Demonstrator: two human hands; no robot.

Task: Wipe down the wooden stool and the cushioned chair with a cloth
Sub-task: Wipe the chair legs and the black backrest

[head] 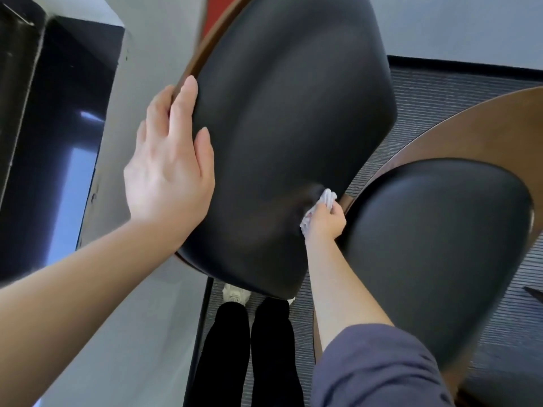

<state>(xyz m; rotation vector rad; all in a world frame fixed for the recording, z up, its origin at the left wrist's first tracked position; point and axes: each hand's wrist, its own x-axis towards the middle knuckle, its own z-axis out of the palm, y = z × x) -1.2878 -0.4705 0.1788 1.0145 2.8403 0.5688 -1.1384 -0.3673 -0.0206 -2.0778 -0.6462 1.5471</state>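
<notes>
**Cloth pressed into the chair's cushion**

The person stands over the cushioned chair, its big black pad tilted up towards them inside a brown wooden rim. The left hand lies flat against the pad's left edge, fingers straight and holding nothing. The right hand is bunched round a white cloth, pushing it into a dimple near the pad's lower right edge. Just beside that hand sits a second black pad in its own wooden shell. Below the chair, white shoes stand on grey striped carpet.
</notes>
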